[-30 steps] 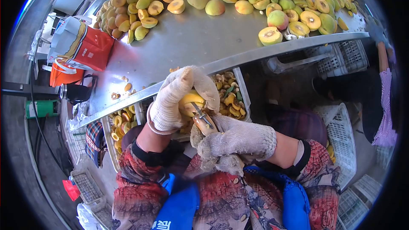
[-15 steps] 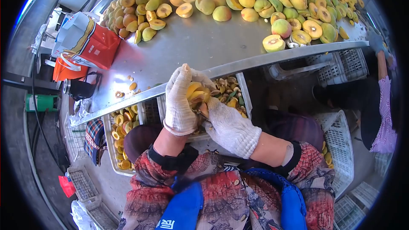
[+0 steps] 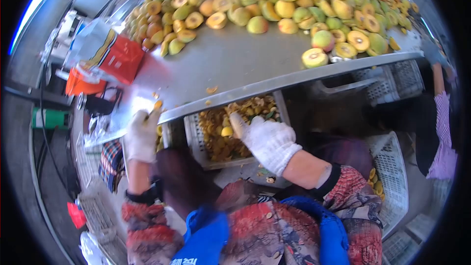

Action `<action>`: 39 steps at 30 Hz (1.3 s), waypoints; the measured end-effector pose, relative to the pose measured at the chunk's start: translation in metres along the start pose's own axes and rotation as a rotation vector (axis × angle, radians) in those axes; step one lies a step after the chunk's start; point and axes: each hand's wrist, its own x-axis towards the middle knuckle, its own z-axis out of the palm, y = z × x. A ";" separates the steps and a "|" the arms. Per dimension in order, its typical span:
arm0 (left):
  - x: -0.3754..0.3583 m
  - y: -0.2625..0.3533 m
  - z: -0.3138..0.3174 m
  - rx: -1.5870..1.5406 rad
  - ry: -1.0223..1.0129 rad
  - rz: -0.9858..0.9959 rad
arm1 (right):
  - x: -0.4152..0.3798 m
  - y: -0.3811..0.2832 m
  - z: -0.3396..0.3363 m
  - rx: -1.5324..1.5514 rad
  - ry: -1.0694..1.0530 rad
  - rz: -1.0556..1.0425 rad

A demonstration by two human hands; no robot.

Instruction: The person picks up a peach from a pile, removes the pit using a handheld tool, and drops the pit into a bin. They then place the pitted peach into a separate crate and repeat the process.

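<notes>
My left hand (image 3: 142, 135), in a white knit glove, is at the table's front edge on the left, above a crate of yellow fruit halves (image 3: 159, 137) that it mostly hides. Motion smears its fingers. My right hand (image 3: 270, 142), gloved too, hangs over a white crate (image 3: 235, 164) of fruit scraps and pits (image 3: 216, 145). Its fingers are curled, with a tan tip pointing up and left; what they grip, if anything, I cannot make out. Just below that tip is a bright yellow fruit piece (image 3: 226, 131).
On the metal table (image 3: 235, 54) lies a big heap of halved yellow-green fruit (image 3: 289, 10). A red bag (image 3: 120, 59) stands at its left. A white crate (image 3: 392, 167) is at my right. Another person's arm in a striped sleeve (image 3: 443, 118) shows at the far right.
My hands were together around a yellow fruit over the middle crate. The left has swung away to the left crate; the right stays over the scraps, the fruit no longer between them.
</notes>
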 end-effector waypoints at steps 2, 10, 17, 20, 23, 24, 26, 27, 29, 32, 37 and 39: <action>0.006 -0.037 -0.015 0.431 0.117 0.326 | -0.002 0.004 0.004 0.005 -0.003 0.033; 0.024 0.165 0.045 -0.496 -0.309 0.574 | -0.009 0.021 0.010 0.231 -0.058 0.009; 0.040 0.313 0.163 -0.048 -0.633 0.691 | -0.023 0.032 -0.006 0.291 -0.036 -0.055; 0.042 0.321 0.178 -0.322 -0.864 0.626 | -0.028 0.037 -0.005 0.289 -0.048 -0.088; 0.047 0.315 0.186 -0.533 -1.040 0.319 | -0.027 0.038 -0.012 0.371 -0.079 -0.034; 0.046 0.315 0.188 -0.557 -0.967 0.346 | -0.027 0.040 -0.010 0.353 -0.066 -0.043; 0.040 0.316 0.185 -0.647 -0.948 0.303 | -0.028 0.039 -0.003 0.318 -0.044 -0.059; 0.036 0.315 0.183 -0.696 -0.935 0.274 | -0.029 0.038 -0.004 0.321 -0.038 -0.062; 0.032 0.311 0.187 -0.788 -0.883 0.240 | -0.030 0.038 -0.010 0.324 -0.027 -0.073; 0.033 0.302 0.172 -1.011 -0.843 0.254 | -0.029 0.036 -0.018 0.333 -0.056 -0.039; 0.030 0.235 0.083 -1.465 -0.787 0.043 | -0.024 0.041 -0.024 0.420 -0.054 0.064; 0.025 0.196 0.056 -1.546 -0.762 -0.054 | -0.020 0.037 -0.024 0.354 -0.090 0.122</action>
